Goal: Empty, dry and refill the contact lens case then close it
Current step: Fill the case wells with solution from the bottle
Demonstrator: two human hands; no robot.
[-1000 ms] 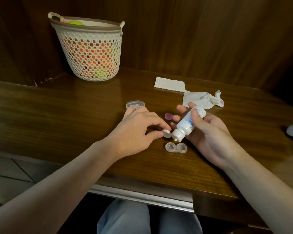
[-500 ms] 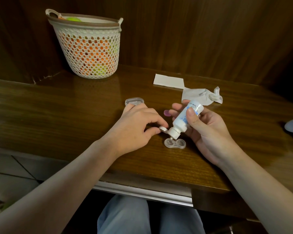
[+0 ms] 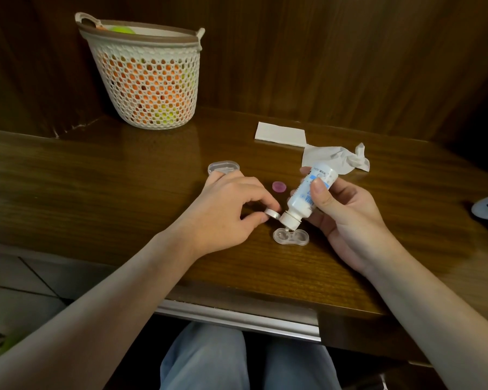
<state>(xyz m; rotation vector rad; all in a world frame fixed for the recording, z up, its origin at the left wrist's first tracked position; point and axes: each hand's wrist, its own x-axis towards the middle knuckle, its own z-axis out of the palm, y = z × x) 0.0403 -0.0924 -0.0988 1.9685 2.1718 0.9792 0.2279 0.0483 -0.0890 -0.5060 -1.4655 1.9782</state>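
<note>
The right hand (image 3: 347,218) grips a white solution bottle (image 3: 307,197) tilted nozzle-down over the left well of the clear lens case (image 3: 291,237), at 6 o'clock from the bottle on the wooden table (image 3: 96,192). The left hand (image 3: 223,209) pinches a white cap (image 3: 272,213). The bottle's blue label is too blurred to read. A pink cap (image 3: 279,186) lies at 12 o'clock from the case, crumpled tissue (image 3: 338,159) at 1 o'clock, a mesh basket (image 3: 144,74) at 10 o'clock.

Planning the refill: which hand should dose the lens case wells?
Right. The right hand grips the solution bottle, tilted nozzle-down over the lens case; the left hand only pinches its white cap.
</note>
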